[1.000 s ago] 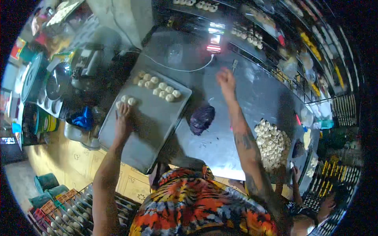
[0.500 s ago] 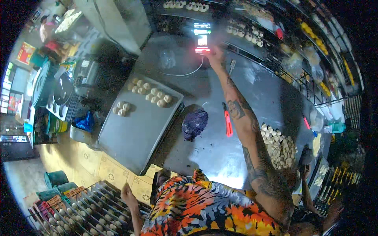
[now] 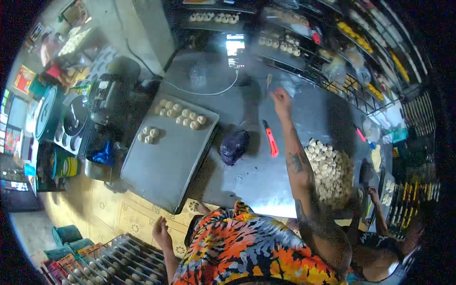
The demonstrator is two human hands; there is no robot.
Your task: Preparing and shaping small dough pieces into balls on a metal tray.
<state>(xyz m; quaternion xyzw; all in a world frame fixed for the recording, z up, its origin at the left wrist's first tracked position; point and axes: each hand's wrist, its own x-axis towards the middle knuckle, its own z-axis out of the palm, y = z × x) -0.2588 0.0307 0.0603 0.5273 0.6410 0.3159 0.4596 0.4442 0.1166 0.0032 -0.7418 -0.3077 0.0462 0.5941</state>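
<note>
My right hand [image 3: 281, 97] hovers over the steel table [image 3: 251, 185], fingers curled, their contents unclear, above a red box cutter [image 3: 270, 138]. My left hand [image 3: 162, 227] hangs low beside the table, fingers loosely apart and empty. A metal tray [image 3: 159, 175] holds several small dough balls [image 3: 190, 118] in grouped rows. To its right lies a dark purple lump [image 3: 235, 147]. A large pile of pale dough pieces [image 3: 327, 175] is beside my right forearm. At the back, a lit phone [image 3: 235, 50] with a white cable stands near a small metal tool [image 3: 268, 82].
A dark machine [image 3: 104, 102], tubs and bowls crowd the left. A concrete pillar [image 3: 137, 33] and racks of goods [image 3: 356, 35] line the back. A rack of dough balls [image 3: 102, 266] is at lower left. A co-worker [image 3: 375, 251] works at lower right.
My left hand left the dough balls on the tray and dropped beside the table. My right hand reached up to the phone, then came back down and right. The phone screen's display changed.
</note>
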